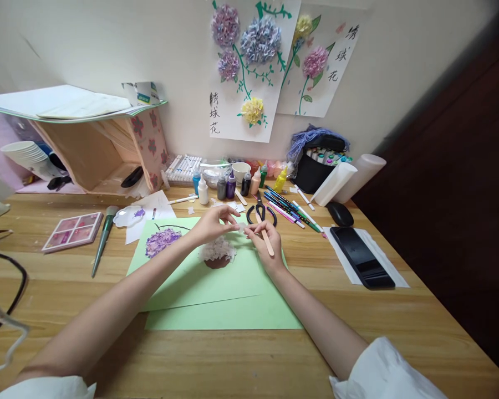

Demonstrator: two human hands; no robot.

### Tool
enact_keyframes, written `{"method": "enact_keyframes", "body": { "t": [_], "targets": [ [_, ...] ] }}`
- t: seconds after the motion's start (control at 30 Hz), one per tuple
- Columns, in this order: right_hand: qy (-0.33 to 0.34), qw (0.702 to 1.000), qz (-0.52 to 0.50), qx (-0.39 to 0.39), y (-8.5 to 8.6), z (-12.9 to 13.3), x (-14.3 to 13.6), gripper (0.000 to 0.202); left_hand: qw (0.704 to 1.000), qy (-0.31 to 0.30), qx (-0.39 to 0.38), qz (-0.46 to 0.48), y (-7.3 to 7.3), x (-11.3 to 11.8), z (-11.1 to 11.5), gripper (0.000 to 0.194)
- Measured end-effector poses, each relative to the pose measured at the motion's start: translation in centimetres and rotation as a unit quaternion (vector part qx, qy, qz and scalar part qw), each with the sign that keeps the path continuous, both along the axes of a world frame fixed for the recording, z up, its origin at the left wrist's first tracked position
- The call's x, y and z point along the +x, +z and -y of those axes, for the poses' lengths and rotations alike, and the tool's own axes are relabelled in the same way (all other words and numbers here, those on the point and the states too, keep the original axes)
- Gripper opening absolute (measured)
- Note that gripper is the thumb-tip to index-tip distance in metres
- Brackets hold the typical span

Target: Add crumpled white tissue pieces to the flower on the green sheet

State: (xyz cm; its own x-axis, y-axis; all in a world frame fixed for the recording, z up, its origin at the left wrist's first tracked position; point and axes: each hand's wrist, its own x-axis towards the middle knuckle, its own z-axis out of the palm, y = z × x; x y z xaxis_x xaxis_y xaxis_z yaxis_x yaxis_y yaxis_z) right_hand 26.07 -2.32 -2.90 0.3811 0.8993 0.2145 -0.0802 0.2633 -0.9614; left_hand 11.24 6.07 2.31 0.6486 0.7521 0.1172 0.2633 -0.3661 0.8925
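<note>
Above the green paper (183, 288), my left hand (217, 224) pinches a small whitish scrap (242, 227) that looks like thin paper. The fingertips of my right hand (269, 249) meet it from the other side. A flat wooden craft stick (268, 243) is also held in my right hand, pointing down toward me. Just below the hands, a cluster of white crumpled petals (218, 249) covers the upper part of a brown patch (218, 262) on the paper. To its left is a purple petal cluster (163, 241), partly beside my left forearm.
Black-handled scissors (261, 211) lie behind my right hand, near several pens (293, 208). Small paint bottles (230, 185) line the back. A phone (361, 257) and a black mouse (340, 214) are at right. A brush (103, 238) and pink palette (72, 231) lie left.
</note>
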Motion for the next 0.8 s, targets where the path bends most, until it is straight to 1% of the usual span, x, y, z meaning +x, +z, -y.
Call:
{"method": "enact_keyframes", "body": {
  "t": [0.1, 0.23, 0.33, 0.47, 0.57, 0.63, 0.7, 0.73, 0.8],
  "targets": [
    [-0.014, 1.000, 0.013, 0.011, 0.0, 0.0, 0.0, 0.031, 1.000, 0.000, 0.002, -0.001, 0.3, 0.2, 0.3, 0.035],
    [-0.025, 0.999, 0.013, 0.021, 0.1, 0.1, 0.0, 0.032, 1.000, 0.020, -0.005, 0.009, 0.6, 0.3, 0.8, 0.033],
    [-0.006, 1.000, -0.002, 0.029, 0.2, 0.3, 0.0, 0.031, 0.999, 0.031, -0.013, 0.015, 0.6, 0.2, 0.9, 0.035],
    [0.024, 0.999, -0.013, 0.025, 0.4, 0.3, -0.1, 0.029, 0.999, 0.038, -0.004, 0.011, 0.5, 0.2, 1.1, 0.039],
    [0.012, 1.000, -0.001, 0.024, 0.4, 0.3, -0.1, 0.028, 0.999, 0.044, 0.004, 0.004, 0.7, 0.1, 1.2, 0.037],
    [-0.030, 0.998, 0.042, 0.029, 0.4, 0.4, 0.1, 0.025, 0.998, 0.067, 0.017, -0.006, 0.8, 0.0, 1.1, 0.035],
    [-0.080, 0.989, 0.119, 0.024, 0.4, 0.4, 0.4, 0.022, 0.993, 0.109, 0.032, -0.025, 0.8, -0.4, 0.7, 0.033],
    [-0.093, 0.981, 0.169, 0.018, 0.3, 0.5, 0.7, 0.021, 0.990, 0.130, 0.040, -0.041, 0.7, -0.6, 0.5, 0.032],
    [-0.080, 0.959, 0.270, 0.007, 0.1, 0.5, 1.1, 0.020, 0.982, 0.160, 0.055, -0.083, 0.4, -1.2, -0.1, 0.031]
  ]
}}
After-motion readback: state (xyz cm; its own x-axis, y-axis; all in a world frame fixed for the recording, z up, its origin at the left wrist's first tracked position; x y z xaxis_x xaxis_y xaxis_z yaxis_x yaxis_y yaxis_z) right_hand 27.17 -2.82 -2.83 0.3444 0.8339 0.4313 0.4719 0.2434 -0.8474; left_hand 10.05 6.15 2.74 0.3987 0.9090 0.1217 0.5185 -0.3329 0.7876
